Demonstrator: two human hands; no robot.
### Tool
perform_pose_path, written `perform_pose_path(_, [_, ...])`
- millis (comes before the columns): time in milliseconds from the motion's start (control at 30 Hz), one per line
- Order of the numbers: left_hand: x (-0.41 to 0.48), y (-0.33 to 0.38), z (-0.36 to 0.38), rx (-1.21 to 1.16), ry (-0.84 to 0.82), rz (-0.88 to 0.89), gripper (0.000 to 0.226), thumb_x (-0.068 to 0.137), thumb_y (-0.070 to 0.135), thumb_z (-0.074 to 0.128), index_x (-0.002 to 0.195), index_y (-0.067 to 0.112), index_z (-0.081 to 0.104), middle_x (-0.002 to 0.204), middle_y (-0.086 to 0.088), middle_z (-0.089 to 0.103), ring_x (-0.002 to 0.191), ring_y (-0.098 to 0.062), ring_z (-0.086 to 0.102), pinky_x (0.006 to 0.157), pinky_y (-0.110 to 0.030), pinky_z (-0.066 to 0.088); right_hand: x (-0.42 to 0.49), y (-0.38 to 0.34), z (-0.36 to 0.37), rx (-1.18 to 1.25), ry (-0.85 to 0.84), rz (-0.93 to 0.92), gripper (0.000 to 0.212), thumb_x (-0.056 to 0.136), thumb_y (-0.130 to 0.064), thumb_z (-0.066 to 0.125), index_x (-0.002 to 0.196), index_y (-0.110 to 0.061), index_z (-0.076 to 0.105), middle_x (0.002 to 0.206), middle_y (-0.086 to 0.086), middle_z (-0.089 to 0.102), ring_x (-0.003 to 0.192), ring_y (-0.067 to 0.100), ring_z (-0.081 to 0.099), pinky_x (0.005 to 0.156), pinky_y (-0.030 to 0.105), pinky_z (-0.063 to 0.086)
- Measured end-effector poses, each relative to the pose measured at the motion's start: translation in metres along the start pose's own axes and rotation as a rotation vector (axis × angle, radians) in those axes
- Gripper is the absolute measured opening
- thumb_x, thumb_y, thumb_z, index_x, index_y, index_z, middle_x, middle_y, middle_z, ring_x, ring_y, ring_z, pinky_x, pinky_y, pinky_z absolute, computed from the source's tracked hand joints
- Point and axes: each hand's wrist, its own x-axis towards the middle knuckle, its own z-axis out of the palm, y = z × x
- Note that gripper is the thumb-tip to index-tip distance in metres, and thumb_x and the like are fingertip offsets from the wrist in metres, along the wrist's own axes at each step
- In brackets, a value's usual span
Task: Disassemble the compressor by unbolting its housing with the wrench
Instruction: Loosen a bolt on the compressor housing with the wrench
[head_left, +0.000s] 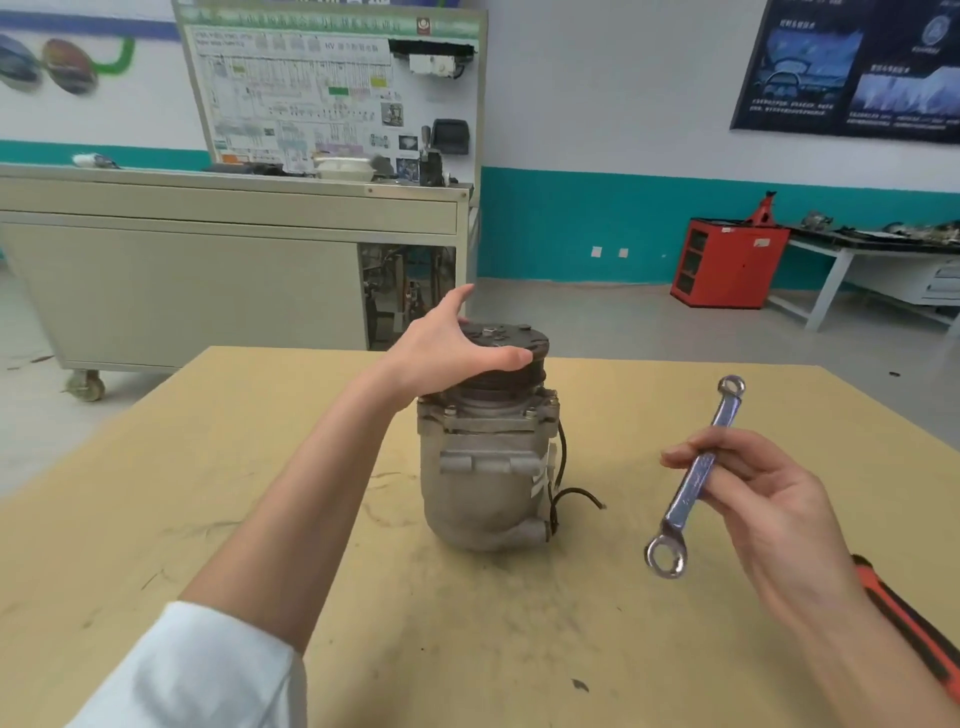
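A grey metal compressor (483, 467) stands upright in the middle of the tan table (208, 519), its dark pulley (511, 338) on top and a black wire trailing from its right side. My left hand (452, 348) rests on the pulley's left edge, thumb along the rim and fingers spread straight. To the right, above the table, my right hand (769, 499) pinches the shank of a silver double ring wrench (693, 478), which slants from upper right to lower left, clear of the compressor.
An orange and black tool handle (909, 629) lies at the table's right edge under my right wrist. Beyond the table stand a beige wheeled training bench (208, 260) with a diagram board, a red cabinet (727, 265) and a white workbench (857, 260).
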Motion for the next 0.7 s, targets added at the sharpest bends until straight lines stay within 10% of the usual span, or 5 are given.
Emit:
perform_pose_path(367, [-0.019,-0.005,0.010,-0.076,0.160,0.052,0.089,0.075,0.053,0.075,0.149,0.029,0.032,0.149,0.002,0.042,0.130,-0.016,0.044,0.100,-0.032,0.039,0.002,-0.005,0.033,0.226,-0.030,-0.044,0.018,0.089,-0.025,0.051,0.092,-0.010,0.061,0.070,0.004,0.058,0.072,0.017,0.056,0.063,0.027,0.045])
perform_pose_path(700, [-0.033,-0.021,0.022,-0.192,0.260,0.013,0.107,0.072,0.051,0.078,0.154,0.028,0.014,0.158,0.005,0.027,0.139,-0.011,0.031,0.102,-0.023,0.026,0.002,-0.009,0.033,0.196,-0.013,-0.001,0.019,0.091,-0.006,0.043,0.094,-0.012,0.061,0.066,0.009,0.064,0.067,0.019,0.059,0.060,0.021,0.047])
